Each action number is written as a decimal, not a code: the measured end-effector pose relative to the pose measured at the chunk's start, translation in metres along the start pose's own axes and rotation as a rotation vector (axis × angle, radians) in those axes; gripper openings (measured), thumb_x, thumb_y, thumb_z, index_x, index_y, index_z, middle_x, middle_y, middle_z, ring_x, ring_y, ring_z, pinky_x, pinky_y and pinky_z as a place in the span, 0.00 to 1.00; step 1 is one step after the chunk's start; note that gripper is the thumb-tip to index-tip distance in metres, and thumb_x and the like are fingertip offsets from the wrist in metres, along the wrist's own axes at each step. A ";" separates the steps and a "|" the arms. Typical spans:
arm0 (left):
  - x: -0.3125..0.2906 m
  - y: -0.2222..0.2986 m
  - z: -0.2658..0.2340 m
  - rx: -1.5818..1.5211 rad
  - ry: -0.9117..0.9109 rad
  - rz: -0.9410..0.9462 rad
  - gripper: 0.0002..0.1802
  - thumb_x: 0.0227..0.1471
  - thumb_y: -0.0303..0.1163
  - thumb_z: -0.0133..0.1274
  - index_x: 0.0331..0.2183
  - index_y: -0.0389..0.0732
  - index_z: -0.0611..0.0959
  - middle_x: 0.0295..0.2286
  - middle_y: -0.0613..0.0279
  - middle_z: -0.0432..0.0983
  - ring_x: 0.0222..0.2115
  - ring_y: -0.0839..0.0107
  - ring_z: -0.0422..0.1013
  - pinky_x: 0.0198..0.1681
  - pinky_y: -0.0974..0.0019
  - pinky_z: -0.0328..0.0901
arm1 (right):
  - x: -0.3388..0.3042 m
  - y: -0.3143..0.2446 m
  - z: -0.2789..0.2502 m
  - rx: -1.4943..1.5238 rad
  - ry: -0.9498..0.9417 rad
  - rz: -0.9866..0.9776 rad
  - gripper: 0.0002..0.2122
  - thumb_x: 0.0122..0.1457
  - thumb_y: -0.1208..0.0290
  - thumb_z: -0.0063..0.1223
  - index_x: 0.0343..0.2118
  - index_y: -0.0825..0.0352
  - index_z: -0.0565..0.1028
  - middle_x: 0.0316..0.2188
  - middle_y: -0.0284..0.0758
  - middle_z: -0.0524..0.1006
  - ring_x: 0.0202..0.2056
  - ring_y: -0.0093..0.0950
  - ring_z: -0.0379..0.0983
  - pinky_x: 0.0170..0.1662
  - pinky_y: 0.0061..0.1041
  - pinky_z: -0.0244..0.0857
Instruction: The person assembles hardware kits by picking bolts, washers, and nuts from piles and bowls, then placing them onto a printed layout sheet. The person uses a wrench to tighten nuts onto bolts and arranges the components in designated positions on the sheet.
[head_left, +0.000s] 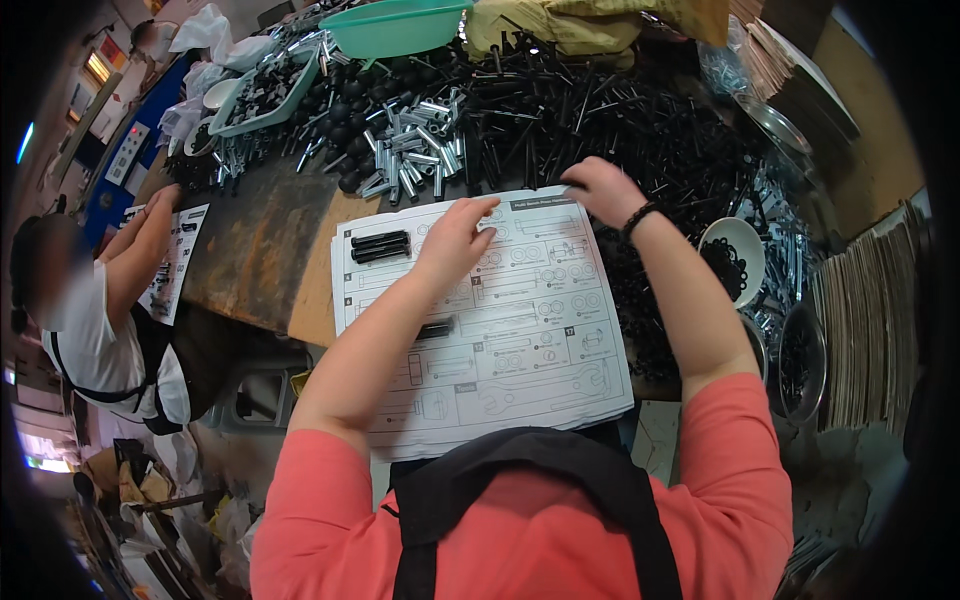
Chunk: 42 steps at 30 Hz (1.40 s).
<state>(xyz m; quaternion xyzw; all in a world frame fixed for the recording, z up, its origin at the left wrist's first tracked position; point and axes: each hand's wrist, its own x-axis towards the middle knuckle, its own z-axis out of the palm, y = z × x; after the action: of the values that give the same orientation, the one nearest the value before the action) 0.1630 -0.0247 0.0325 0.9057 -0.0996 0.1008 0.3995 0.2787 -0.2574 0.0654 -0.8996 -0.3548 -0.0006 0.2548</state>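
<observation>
A stack of printed sheets with line drawings of hardware lies in front of me. Several black bolts sit side by side at its upper left, and more dark bolts show lower down, partly behind my left forearm. Over the upper middle of the sheet is my left hand, thumb and fingers apart, with nothing visible in it. My right hand is at the sheet's top right edge, fingers bent and tips closed against the heap of black bolts. What those fingertips hold, if anything, is too small to tell.
Silver sleeves are piled beyond the sheet. A green basin and a tray of small parts stand farther back. At right are a white bowl of black rings and stacked cardboard. Another person works at left.
</observation>
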 end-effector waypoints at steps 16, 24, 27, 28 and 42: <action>0.048 0.029 0.064 0.683 -0.351 0.250 0.13 0.41 0.36 0.58 0.32 0.43 0.78 0.32 0.62 0.73 0.32 0.59 0.72 0.36 0.60 0.67 | -0.052 0.072 0.041 -0.607 -0.046 0.239 0.09 0.52 0.73 0.44 0.33 0.60 0.77 0.34 0.35 0.72 0.41 0.33 0.68 0.40 0.31 0.65; 0.058 0.027 0.048 0.083 -0.053 -0.129 0.08 0.43 0.29 0.55 0.30 0.40 0.77 0.27 0.59 0.75 0.30 0.60 0.71 0.34 0.62 0.66 | -0.042 0.035 0.020 -0.336 0.186 0.382 0.05 0.51 0.70 0.48 0.30 0.64 0.71 0.28 0.37 0.74 0.36 0.37 0.70 0.38 0.36 0.65; 0.055 0.004 0.050 0.251 -0.175 -0.084 0.08 0.43 0.30 0.55 0.31 0.41 0.79 0.29 0.59 0.74 0.30 0.60 0.71 0.35 0.62 0.66 | -0.040 0.019 0.031 -0.187 0.136 0.019 0.07 0.48 0.70 0.53 0.31 0.63 0.71 0.31 0.35 0.73 0.36 0.38 0.69 0.39 0.34 0.65; 0.054 -0.002 0.053 0.230 -0.140 -0.060 0.08 0.43 0.30 0.56 0.31 0.41 0.79 0.30 0.58 0.74 0.31 0.60 0.71 0.36 0.62 0.66 | -0.042 0.012 0.035 -0.221 0.054 -0.071 0.09 0.48 0.71 0.55 0.32 0.64 0.71 0.31 0.36 0.72 0.36 0.37 0.69 0.39 0.33 0.65; 0.038 0.014 0.069 0.413 -0.091 -0.013 0.17 0.42 0.37 0.58 0.39 0.50 0.78 0.36 0.61 0.71 0.38 0.64 0.68 0.47 0.58 0.55 | -0.041 0.010 0.032 0.719 0.043 0.696 0.15 0.54 0.75 0.45 0.45 0.71 0.70 0.34 0.37 0.76 0.25 0.23 0.70 0.33 0.23 0.66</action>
<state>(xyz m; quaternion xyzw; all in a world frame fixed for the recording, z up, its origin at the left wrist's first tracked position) 0.2027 -0.0887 0.0066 0.9726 -0.0888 0.0754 0.2013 0.2480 -0.2749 0.0252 -0.8195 -0.0061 0.1883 0.5412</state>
